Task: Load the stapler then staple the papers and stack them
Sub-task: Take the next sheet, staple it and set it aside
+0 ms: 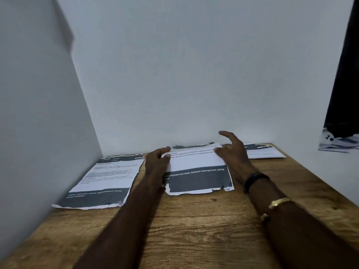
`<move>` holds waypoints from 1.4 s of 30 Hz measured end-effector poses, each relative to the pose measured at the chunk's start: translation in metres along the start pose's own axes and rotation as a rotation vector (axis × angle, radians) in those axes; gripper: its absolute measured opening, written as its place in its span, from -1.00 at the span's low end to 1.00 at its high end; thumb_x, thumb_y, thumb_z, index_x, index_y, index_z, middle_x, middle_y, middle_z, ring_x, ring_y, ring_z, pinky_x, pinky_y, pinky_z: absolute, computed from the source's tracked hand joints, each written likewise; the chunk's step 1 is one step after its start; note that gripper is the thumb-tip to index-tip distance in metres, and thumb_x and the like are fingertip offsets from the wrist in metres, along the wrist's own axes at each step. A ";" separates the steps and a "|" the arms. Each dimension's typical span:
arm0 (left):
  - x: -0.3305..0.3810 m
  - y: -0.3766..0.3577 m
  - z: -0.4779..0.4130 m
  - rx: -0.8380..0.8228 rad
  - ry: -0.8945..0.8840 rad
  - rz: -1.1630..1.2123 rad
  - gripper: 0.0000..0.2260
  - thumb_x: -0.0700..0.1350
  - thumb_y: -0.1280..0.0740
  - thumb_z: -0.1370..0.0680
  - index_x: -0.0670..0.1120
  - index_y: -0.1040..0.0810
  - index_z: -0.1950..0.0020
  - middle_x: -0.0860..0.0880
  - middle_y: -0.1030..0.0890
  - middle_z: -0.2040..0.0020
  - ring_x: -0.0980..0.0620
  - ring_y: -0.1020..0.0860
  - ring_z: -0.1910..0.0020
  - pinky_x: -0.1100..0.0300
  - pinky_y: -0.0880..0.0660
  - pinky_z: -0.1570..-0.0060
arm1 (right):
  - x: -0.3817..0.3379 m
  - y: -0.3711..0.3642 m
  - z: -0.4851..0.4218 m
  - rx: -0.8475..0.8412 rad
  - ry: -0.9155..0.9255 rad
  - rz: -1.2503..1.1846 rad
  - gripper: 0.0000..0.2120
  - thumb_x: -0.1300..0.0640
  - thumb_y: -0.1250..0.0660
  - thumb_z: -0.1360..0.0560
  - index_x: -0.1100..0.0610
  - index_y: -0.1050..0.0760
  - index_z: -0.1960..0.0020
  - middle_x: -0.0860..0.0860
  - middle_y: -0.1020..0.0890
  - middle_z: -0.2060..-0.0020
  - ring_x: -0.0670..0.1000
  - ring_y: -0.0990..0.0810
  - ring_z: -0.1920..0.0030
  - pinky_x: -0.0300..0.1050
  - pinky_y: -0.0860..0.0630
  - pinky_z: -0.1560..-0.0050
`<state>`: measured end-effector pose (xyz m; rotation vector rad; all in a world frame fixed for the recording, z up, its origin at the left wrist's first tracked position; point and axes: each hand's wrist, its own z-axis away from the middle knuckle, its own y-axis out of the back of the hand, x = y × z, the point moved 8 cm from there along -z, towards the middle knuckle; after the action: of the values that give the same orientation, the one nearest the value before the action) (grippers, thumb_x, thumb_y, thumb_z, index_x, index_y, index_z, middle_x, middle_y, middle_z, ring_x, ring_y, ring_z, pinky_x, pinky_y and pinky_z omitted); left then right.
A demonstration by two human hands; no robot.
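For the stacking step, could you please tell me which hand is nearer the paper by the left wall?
Left. The left hand grips the left edge of the middle paper, right beside the left paper; the right hand holds its right edge, farther off.

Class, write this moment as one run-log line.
left hand grips middle papers left edge | right hand pinches far right corner | left papers, right papers lie on wooden table
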<state>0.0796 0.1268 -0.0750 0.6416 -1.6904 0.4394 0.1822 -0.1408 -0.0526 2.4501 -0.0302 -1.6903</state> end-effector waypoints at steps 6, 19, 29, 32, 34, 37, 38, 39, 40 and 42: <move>0.041 0.014 0.012 0.084 -0.355 -0.422 -0.89 -0.15 -0.43 -0.54 -0.09 -0.70 -0.04 -0.05 -0.70 0.02 -0.07 -0.63 0.01 0.14 -0.49 0.02 | -0.016 0.001 0.003 -0.002 0.097 0.221 -0.87 0.26 -0.49 -0.45 0.12 -0.74 0.03 0.05 -0.69 0.24 -0.01 -0.60 0.20 -0.12 -0.54 0.06; 0.093 0.025 0.036 0.273 -0.535 0.080 -0.70 0.12 -0.32 -0.61 -0.10 -0.59 0.07 -0.01 -0.72 0.18 -0.02 -0.73 0.15 -0.15 -0.67 0.08 | -0.084 0.014 0.019 0.135 0.390 -0.077 -0.94 0.18 -0.35 -0.59 0.11 -0.54 0.07 -0.01 -0.67 0.13 -0.04 -0.74 0.30 -0.08 -0.62 0.41; 0.046 0.010 0.012 -0.032 -0.073 0.357 -0.68 -0.44 -0.37 -0.48 -0.13 -0.63 -0.14 -0.17 -0.63 -0.16 -0.03 -0.57 0.14 0.20 -0.55 0.20 | -0.061 0.012 0.014 0.094 0.350 0.030 -0.78 0.05 -0.41 -0.42 0.20 -0.65 0.24 0.13 -0.71 0.30 0.14 -0.68 0.20 0.08 -0.60 0.14; 0.030 -0.004 0.009 -0.180 0.072 0.348 -0.56 -0.51 -0.30 -0.46 -0.20 -0.63 -0.27 -0.19 -0.62 -0.21 -0.10 -0.59 -0.02 0.09 -0.57 -0.06 | -0.053 0.008 0.012 0.041 0.360 0.098 -0.92 0.22 -0.46 -0.46 0.19 -0.67 0.20 0.07 -0.72 0.25 0.01 -0.64 0.19 -0.03 -0.56 0.12; 0.023 -0.007 0.007 -0.200 0.066 0.243 -0.52 -0.53 -0.29 -0.45 -0.22 -0.60 -0.32 -0.18 -0.61 -0.26 -0.12 -0.58 -0.11 0.01 -0.55 -0.21 | -0.047 0.004 0.012 -0.013 0.332 0.138 -0.97 0.26 -0.48 -0.46 0.18 -0.69 0.16 0.03 -0.74 0.16 0.00 -0.67 0.10 -0.11 -0.58 0.04; 0.020 -0.003 0.007 -0.139 0.011 0.125 -0.45 -0.56 -0.28 -0.39 -0.13 -0.62 -0.27 -0.07 -0.67 -0.14 -0.08 -0.60 -0.07 0.02 -0.59 -0.15 | -0.040 -0.007 0.015 -0.136 0.306 0.223 -0.92 0.22 -0.53 -0.45 0.10 -0.70 0.07 -0.06 -0.73 0.12 -0.10 -0.67 0.06 -0.42 -0.49 0.09; 0.020 -0.002 0.008 -0.117 -0.004 0.102 -0.44 -0.57 -0.26 -0.38 -0.10 -0.63 -0.25 -0.07 -0.68 -0.14 -0.07 -0.62 -0.05 0.06 -0.61 -0.08 | -0.038 -0.011 0.016 -0.174 0.291 0.252 -0.90 0.20 -0.55 -0.44 0.09 -0.71 0.04 -0.06 -0.74 0.10 -0.09 -0.68 0.02 -0.45 -0.46 0.09; 0.020 -0.001 0.008 -0.092 -0.021 0.080 -0.43 -0.57 -0.25 -0.37 -0.11 -0.63 -0.24 -0.11 -0.68 -0.19 -0.08 -0.63 -0.06 0.07 -0.62 -0.06 | -0.035 -0.014 0.018 -0.206 0.270 0.281 -0.88 0.16 -0.57 -0.43 0.08 -0.73 0.03 -0.05 -0.75 0.09 -0.07 -0.69 -0.01 -0.41 -0.48 0.04; 0.021 0.000 0.009 -0.066 -0.039 0.060 -0.43 -0.58 -0.24 -0.36 -0.14 -0.64 -0.25 -0.16 -0.66 -0.23 -0.12 -0.64 -0.11 0.02 -0.62 -0.08 | -0.033 -0.016 0.019 -0.234 0.243 0.311 -0.88 0.11 -0.58 -0.42 0.05 -0.74 0.05 -0.05 -0.76 0.08 -0.06 -0.69 -0.04 -0.30 -0.53 -0.03; 0.022 0.001 0.010 -0.025 -0.060 0.032 -0.42 -0.59 -0.21 -0.36 -0.20 -0.63 -0.27 -0.20 -0.65 -0.26 -0.20 -0.62 -0.22 -0.11 -0.61 -0.20 | -0.028 -0.021 0.019 -0.299 0.181 0.438 -0.85 -0.06 -0.61 -0.36 -0.06 -0.74 0.10 -0.10 -0.76 0.06 -0.05 -0.67 -0.08 -0.06 -0.56 -0.18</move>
<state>0.0686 0.1176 -0.0555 0.6155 -1.7628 0.4245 0.1528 -0.1192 -0.0368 2.1635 -0.2524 -1.1921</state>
